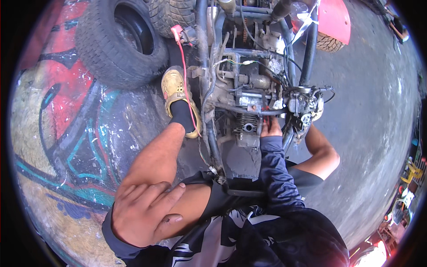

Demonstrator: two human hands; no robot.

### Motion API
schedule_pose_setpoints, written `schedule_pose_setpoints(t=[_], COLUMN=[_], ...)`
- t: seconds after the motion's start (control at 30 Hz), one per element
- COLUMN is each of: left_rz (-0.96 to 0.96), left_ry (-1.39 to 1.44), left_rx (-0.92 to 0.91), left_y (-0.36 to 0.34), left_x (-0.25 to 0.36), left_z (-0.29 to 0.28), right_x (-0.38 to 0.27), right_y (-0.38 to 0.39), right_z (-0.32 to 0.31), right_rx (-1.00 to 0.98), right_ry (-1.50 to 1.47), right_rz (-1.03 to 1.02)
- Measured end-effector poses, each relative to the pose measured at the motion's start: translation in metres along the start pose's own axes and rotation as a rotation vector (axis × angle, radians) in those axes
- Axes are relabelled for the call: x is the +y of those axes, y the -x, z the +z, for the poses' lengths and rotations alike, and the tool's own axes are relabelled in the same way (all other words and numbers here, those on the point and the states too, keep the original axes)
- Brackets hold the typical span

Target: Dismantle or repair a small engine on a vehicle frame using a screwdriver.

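My left hand (144,211) lies on my bent left leg, fingers spread and holding nothing. Sleeved in dark blue, my right arm reaches forward into a bare tubular vehicle frame (203,40). There my right hand (270,130) is beside the finned cylinder (246,129) of a greasy engine (253,82). Its fingers are close together and partly hidden; a narrow red piece (266,119) shows at their tips, too small to name. Just to the right of that hand, a carburetor (299,106) hangs by the frame's right tube.
A large loose tyre (122,55) lies on the painted floor at left, another tyre (171,15) behind it. A red cable (186,84) runs from a red-capped terminal (177,31) past my yellow clog (174,86). Wires cross the frame. A red fender (333,20) covers a wheel at far right.
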State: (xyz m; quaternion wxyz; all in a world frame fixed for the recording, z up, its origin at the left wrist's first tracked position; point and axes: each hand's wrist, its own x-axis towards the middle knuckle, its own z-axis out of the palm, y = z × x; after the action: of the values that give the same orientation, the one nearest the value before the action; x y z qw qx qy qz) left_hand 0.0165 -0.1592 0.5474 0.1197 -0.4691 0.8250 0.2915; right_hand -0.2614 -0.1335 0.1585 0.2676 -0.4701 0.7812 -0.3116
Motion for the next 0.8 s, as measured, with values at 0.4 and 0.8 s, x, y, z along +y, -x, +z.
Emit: schedule_pose_setpoints(t=[0.4,0.8], left_rz=[0.019,-0.025], left_ry=[0.01,0.032], left_rx=[0.019,0.036], left_y=[-0.003,0.007], left_x=[-0.003,-0.005], left_z=[0.004,0.006], right_x=[-0.022,-0.007], right_y=[-0.007,-0.013], right_z=[-0.014,0.005], right_rx=[-0.234,-0.268], right_ry=[-0.078,0.112], right_rz=[0.123,-0.009])
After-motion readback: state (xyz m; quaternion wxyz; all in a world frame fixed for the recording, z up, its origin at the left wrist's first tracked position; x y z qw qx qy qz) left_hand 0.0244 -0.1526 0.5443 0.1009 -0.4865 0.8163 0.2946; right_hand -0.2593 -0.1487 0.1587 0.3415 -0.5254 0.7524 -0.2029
